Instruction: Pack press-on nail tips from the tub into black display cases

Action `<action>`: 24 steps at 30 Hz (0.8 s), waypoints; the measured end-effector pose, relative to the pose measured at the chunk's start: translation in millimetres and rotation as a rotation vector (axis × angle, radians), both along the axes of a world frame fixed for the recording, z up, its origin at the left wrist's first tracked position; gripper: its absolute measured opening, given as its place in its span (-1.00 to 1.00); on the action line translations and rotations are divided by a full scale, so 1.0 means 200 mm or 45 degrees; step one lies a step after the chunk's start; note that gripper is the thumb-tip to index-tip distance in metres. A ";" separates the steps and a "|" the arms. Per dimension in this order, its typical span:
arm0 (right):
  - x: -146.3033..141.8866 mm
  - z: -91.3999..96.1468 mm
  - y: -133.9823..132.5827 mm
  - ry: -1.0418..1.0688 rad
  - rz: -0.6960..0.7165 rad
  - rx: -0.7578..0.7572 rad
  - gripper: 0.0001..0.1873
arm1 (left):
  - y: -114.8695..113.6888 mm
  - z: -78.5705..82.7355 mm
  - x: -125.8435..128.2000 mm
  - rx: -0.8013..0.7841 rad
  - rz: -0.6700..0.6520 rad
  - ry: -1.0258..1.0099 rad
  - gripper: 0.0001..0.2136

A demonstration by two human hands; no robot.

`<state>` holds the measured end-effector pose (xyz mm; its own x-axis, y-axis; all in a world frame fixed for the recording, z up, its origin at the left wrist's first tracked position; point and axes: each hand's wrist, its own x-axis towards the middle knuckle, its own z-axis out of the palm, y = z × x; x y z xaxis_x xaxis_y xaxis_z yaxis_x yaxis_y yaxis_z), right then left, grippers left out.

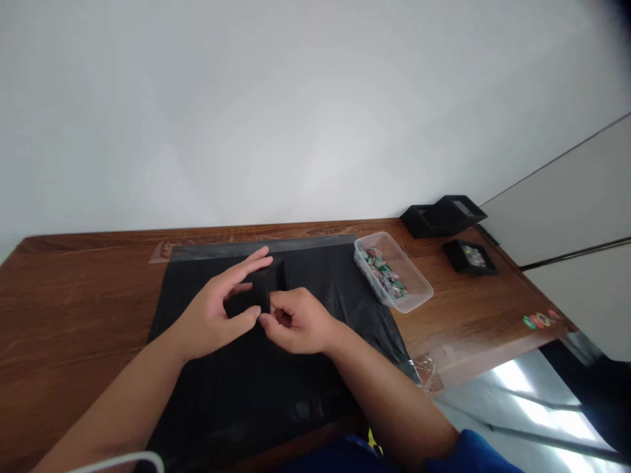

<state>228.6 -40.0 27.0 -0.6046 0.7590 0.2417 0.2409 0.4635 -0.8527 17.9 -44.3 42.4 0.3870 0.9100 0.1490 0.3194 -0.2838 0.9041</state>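
Observation:
A small black box (267,282) is held up on edge between my two hands, above a black sheet (296,394) on the table. My left hand (221,305) grips it from the left, with the thumb at its lower edge and the fingers along its upper side. On the right, my right hand (300,322) is closed, its thumb and curled fingers pressed against the box's lower right edge. Whether the right fingers pinch something small there is hidden. The box's dark surface blends into the sheet, so its inside cannot be made out.
Right of the sheet stands a clear plastic tub (419,292) with many small green and reddish wrapped pieces. Black trays (428,223) sit at the back right, beside a smaller black tray (456,256) of clear packets. Colourful stickers (539,320) mark the wooden table's (73,315) right end.

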 end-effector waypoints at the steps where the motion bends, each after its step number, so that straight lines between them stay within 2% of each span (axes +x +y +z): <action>1: 0.00 0.00 0.00 -0.013 -0.002 0.007 -0.69 | 0.00 0.00 0.01 0.017 -0.002 0.018 -0.41; 6: -0.03 0.00 -0.02 -0.061 0.048 0.066 -0.75 | -0.01 0.01 0.03 0.096 -0.038 0.066 -0.44; 13: -0.02 0.01 -0.01 -0.073 0.063 -0.005 -0.72 | -0.01 0.02 0.01 0.114 -0.084 0.042 -0.35; 17: -0.01 0.00 -0.01 -0.084 0.034 0.006 -0.71 | -0.02 0.01 0.02 0.078 -0.002 0.039 -0.36; 24: -0.05 -0.05 -0.03 -0.103 -0.012 0.073 -0.72 | -0.04 -0.01 0.05 -0.073 0.012 0.010 -0.33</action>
